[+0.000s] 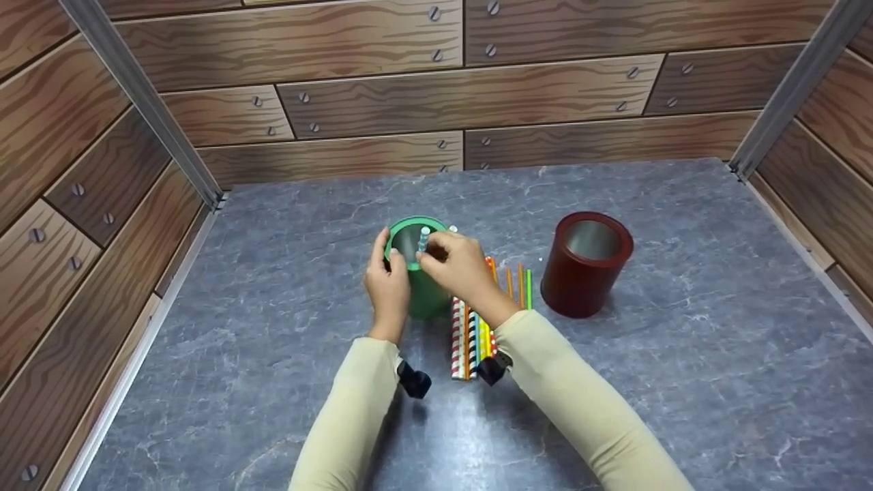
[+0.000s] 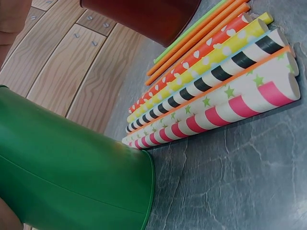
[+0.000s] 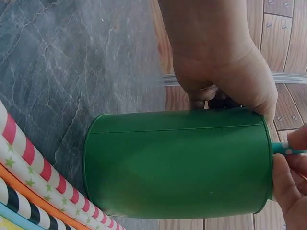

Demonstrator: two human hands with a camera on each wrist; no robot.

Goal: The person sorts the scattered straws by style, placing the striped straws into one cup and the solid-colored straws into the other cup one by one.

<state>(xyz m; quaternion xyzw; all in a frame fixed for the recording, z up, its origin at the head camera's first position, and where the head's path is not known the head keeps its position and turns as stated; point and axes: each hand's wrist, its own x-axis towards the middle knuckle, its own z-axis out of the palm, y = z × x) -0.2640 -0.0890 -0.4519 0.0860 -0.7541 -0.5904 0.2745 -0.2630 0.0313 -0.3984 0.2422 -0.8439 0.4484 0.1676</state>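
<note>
One teal-and-white straw [image 1: 424, 235] sits pinched in the right hand [image 1: 458, 266] at the mouth of a green canister [image 3: 177, 165] the left hand [image 1: 387, 290] grips.

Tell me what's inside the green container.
A teal straw pinched by the right hand enters the green container, whose grey inner wall shows; the straw's lower end and container's floor are hidden.

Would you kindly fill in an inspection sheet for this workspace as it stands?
Surface: grey marbled tabletop.
Job's things: green container and dark red container, both upright; teal-and-white straw at the green one's mouth; patterned and plain straws lying side by side.
Clutter: nothing seen.
Hands: left hand grips the green container; right hand pinches the teal-and-white straw.
Cables: nothing seen.
Surroundings: wood-patterned walls, grey metal corner posts.
</note>
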